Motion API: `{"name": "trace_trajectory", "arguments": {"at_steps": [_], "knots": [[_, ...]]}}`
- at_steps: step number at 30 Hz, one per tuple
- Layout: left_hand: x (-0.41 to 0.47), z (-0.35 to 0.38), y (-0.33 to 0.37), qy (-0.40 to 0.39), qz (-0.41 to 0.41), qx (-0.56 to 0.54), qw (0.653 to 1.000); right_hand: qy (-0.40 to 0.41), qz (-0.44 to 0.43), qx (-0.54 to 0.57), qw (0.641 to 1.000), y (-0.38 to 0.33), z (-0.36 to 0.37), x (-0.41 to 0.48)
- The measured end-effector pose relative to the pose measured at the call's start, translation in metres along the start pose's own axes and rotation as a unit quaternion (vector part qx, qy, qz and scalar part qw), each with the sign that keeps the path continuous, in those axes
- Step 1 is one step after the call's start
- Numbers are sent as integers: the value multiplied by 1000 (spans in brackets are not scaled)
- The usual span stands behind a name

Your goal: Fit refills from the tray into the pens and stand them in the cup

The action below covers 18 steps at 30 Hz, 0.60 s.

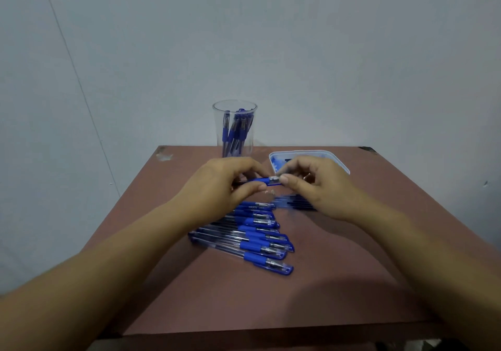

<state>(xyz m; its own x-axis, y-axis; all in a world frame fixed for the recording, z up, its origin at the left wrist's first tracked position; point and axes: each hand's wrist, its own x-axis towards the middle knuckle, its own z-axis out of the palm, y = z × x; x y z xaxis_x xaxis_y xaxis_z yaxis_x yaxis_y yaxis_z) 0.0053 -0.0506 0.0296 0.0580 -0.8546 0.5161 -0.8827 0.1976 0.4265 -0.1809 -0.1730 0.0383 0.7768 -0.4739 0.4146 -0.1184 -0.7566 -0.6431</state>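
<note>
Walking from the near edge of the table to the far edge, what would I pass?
A row of pens lying flat → pen pinched between left hand and right hand → clear cup.

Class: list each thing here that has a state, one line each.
Clear cup: upright, pens standing inside.
Held pen: level, pinched by both hands.
Left hand: grips the barrel.
Right hand: pinches the tip end.
Loose pens: lying side by side on table.
Tray: open, partly behind right hand.

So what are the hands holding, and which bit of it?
One blue pen, held between both hands. The left hand pinches it at the blue grip and barrel side; the right hand pinches the silvery tip end.
</note>
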Motion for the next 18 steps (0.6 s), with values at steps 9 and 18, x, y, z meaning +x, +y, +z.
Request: {"name": "trace_trajectory", "arguments": {"at_steps": [9,18], "knots": [[-12,23,-14,9,-7,-37,999,62,-55,-83,993,30,23,-9],[-21,19,-19,-25,-13,-66,997,116,-127,-153,973,33,18,-13]]}}
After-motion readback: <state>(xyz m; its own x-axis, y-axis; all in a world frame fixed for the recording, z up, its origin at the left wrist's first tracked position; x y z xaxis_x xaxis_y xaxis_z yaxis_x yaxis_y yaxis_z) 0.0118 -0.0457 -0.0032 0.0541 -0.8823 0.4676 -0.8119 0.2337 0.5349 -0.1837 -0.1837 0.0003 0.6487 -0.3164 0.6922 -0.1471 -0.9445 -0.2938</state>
